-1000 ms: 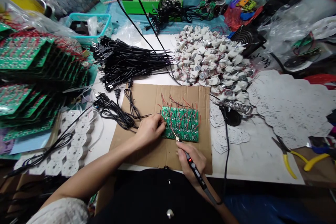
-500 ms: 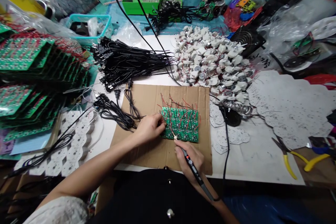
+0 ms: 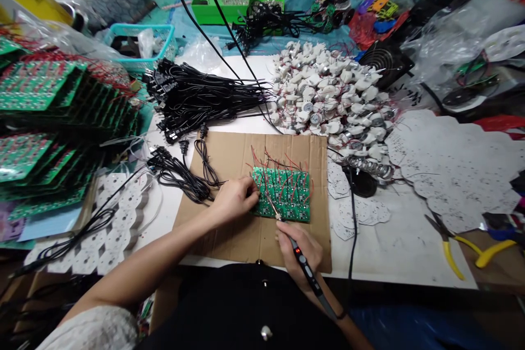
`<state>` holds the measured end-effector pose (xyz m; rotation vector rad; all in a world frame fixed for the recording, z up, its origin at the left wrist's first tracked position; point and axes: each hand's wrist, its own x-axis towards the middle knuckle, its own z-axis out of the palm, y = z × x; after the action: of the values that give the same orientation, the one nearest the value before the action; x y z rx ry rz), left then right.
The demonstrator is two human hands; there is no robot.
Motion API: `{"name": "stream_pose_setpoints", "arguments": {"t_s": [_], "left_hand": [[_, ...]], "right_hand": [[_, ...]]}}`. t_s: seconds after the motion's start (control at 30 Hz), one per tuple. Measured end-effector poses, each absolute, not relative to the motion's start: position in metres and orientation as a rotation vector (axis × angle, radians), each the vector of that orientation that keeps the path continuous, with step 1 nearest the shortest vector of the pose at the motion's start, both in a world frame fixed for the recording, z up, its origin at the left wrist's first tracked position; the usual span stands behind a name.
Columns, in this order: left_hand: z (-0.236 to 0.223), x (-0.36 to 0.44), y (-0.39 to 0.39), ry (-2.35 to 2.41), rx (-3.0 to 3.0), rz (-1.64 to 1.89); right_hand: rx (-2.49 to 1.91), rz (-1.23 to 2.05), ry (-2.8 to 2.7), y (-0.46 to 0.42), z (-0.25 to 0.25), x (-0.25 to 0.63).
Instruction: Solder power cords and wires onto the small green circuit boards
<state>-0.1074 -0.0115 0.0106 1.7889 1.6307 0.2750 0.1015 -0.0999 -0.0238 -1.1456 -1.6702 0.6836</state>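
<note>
Green board (image 3: 289, 197) lies just right of left hand (image 3: 234, 197), fingers bunched, hold unclear; right hand (image 3: 309, 244) grips soldering iron (image 3: 305, 266) slanting over it.

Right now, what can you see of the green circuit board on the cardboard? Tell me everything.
The green circuit board is a rectangular panel, dotted with small pale and dark parts. Thin red and black wires spring from it, some reaching past its far edge. It lies flat on the brown cardboard. The left hand is at its left edge; the right hand holds a soldering iron with its tip over the board, though whether they touch is too small to tell.
</note>
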Motion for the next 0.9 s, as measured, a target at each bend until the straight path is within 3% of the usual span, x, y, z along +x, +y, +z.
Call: {"name": "stream_pose_setpoints", "arguments": {"t_s": [0.7,0.9], "left_hand": [[0.021,-0.103,-0.008,1.737,1.841,0.123],[0.016,-0.114,0.009,1.574,2.116,0.361]], "right_hand": [[-1.197,0.658,-1.600,-0.102,-0.027,0.103],[-1.187,0.708,-1.553,-0.102,-0.032,0.104]]}}
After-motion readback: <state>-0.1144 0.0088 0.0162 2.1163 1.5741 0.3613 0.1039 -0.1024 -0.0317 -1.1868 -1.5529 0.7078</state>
